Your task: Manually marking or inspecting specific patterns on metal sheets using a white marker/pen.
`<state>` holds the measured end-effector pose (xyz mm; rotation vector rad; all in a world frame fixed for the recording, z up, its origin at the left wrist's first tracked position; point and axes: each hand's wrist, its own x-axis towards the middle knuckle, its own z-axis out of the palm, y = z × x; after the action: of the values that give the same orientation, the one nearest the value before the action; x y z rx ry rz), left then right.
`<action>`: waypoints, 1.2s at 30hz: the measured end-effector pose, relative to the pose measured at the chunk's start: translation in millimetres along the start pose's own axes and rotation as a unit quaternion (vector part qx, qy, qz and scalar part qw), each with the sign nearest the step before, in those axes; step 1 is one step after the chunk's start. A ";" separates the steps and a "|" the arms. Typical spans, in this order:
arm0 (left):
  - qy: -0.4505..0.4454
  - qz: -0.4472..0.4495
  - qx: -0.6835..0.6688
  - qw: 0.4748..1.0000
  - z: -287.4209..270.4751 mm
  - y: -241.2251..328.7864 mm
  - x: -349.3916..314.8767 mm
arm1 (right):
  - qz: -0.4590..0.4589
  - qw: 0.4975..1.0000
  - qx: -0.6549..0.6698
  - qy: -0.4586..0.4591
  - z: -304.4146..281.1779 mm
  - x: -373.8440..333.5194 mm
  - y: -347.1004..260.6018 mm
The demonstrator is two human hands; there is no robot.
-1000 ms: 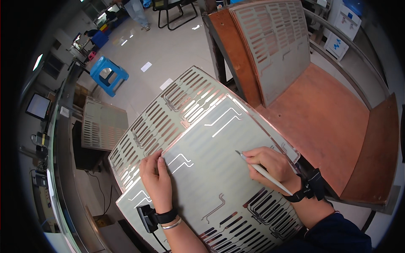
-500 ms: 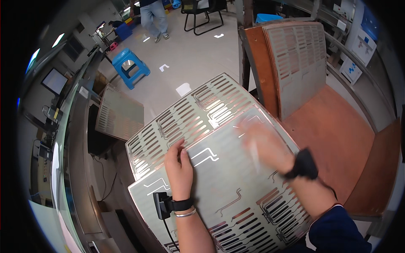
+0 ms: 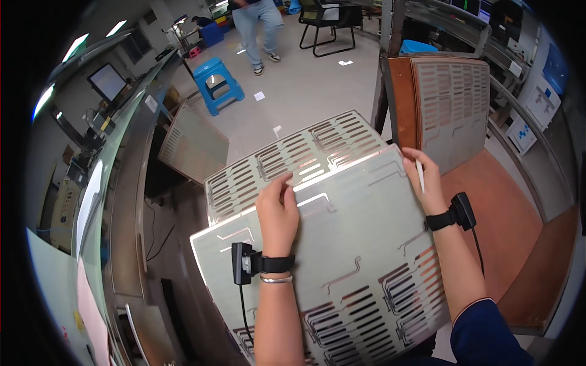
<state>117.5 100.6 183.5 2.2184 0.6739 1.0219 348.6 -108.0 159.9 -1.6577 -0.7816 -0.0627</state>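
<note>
Pale grey-green circuit board panel [image 3: 360,226] with metal tracks lies in front of me, overlapping another patterned panel [image 3: 299,146] beyond it. At its far edge, left of the middle, my left hand [image 3: 278,213] is closed with curled fingers over the rim; the fingertips are partly hidden. My right hand [image 3: 427,183] is at the far right corner of the same panel, its fingertips touching the edge. A slim white pointed stick [image 3: 420,175] is held in that hand. Each wrist wears a black strap with a small black box, cabled.
More panels [image 3: 455,110] lean upright on a brown board at the right rack. Another panel [image 3: 195,143] leans at the left beside the bench. A blue stool [image 3: 217,85], a black chair [image 3: 329,24] and a walking person [image 3: 256,30] are farther off.
My right hand has moved from over the panel's surface to its far right corner. My left hand stays at the far edge. The view has shifted, and the person beyond has come closer.
</note>
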 end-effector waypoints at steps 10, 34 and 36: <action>0.211 -0.091 0.256 0.939 -149.7 -26.7 -119.6 | -0.027 0.999 -0.010 0.044 1.0 7.5 -9.5; 0.224 -0.357 -0.258 0.869 -156.9 -40.2 -154.1 | -0.253 0.905 -0.045 -0.338 109.9 -123.3 -129.2; 0.227 -0.357 -0.254 0.870 -156.9 -38.5 -154.0 | -0.259 0.903 -0.046 -0.339 110.0 -123.2 -127.0</action>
<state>-103.3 74.3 163.4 1.1179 1.1575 1.1406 147.0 -61.8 184.4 -1.5146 -1.7666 0.1167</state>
